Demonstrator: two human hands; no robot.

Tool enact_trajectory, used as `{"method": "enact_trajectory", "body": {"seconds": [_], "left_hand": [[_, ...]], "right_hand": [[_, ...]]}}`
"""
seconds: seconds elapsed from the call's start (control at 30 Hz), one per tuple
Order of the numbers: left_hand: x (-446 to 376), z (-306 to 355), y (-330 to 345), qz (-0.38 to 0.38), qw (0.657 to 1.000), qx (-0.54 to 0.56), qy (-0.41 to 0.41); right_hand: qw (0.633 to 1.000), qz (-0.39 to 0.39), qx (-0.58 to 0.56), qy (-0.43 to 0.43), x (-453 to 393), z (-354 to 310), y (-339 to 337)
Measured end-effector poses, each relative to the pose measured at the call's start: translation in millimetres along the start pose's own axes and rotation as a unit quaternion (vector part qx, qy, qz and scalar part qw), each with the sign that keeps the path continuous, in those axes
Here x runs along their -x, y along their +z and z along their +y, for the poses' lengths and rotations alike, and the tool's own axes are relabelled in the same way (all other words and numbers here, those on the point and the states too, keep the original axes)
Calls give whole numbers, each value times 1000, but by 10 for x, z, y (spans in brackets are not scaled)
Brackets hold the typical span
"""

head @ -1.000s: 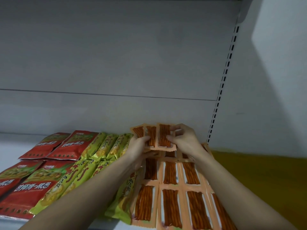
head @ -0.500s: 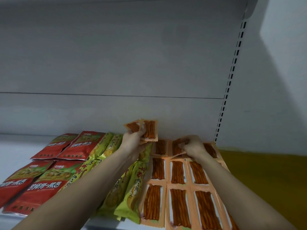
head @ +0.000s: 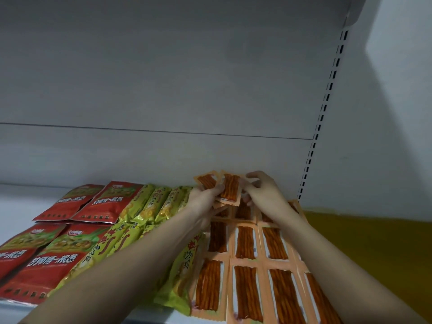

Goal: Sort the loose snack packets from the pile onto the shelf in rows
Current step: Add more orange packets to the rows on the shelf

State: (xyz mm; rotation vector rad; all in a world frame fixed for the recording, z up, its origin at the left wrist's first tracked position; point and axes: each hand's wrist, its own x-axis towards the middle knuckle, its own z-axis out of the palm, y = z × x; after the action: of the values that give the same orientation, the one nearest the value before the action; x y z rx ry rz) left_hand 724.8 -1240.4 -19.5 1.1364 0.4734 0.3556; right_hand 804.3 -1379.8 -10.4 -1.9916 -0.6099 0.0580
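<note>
Along the front edge of the shelf [head: 18,202] lie rows already set out: orange stick packets [head: 247,298] toward the right end, green packets [head: 184,277] beside them, red packets [head: 39,272] toward the left. Farther back, against the rear wall, the left hand [head: 202,198] grips a small fan of orange packets [head: 230,188], fingers curled round their lower edges, while the right hand [head: 264,191] pinches the fan's right side. These flat foil sachets look light, floppy and slick, so they are best taken by the crimped edges, one at a time
</note>
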Motion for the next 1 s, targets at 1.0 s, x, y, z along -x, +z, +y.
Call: {"method": "enact_trajectory", "body": {"seconds": [1.0], "left_hand": [[-71,-121,122,-48,989,-143,-5]], "right_hand": [[980,31,165,104,-64,775,-354]]}}
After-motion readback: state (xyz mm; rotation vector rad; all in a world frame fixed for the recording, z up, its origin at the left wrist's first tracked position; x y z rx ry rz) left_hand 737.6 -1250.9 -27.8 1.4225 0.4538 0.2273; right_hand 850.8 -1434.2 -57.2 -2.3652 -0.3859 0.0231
